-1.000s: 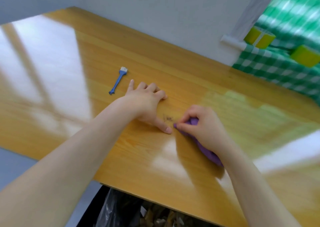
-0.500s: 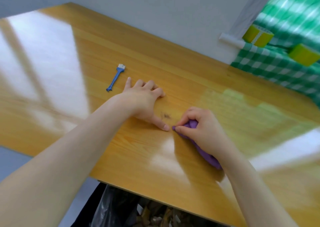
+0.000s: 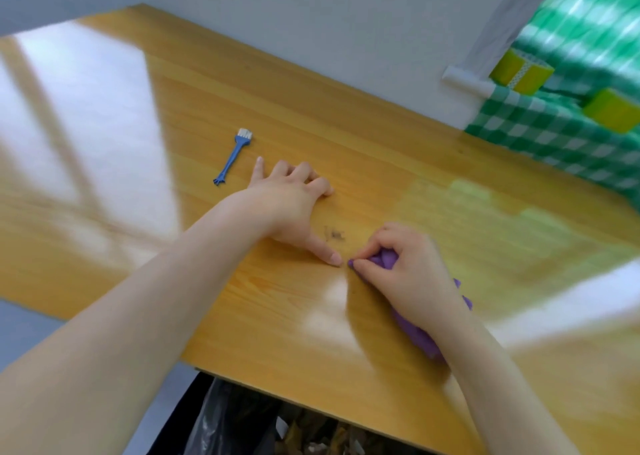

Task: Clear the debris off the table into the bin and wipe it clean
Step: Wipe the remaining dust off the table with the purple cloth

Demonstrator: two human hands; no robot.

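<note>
Well, from my end the wooden table (image 3: 346,135) fills most of the view, with glare across its left and right parts. Below its near edge I see the bin (image 3: 239,420), lined with a black bag and holding scraps. A green checked covering (image 3: 554,142) lies at the far right.

My left hand (image 3: 291,205) rests on the table near the middle, holding nothing, its fingers loosely bent with the tips on the wood and the thumb stretched out to the right. My right hand (image 3: 405,267) is just beside it on the right, fingers curled round a purple cloth (image 3: 415,336) that trails back under the wrist. The left thumb tip and the right fingertips almost meet.

A small blue brush (image 3: 232,156) lies on the table, just left of the left hand.

The debris (image 3: 334,234), a few dark specks, sits on the wood in the pocket between the two hands, just beyond the thumb, touching neither.
</note>
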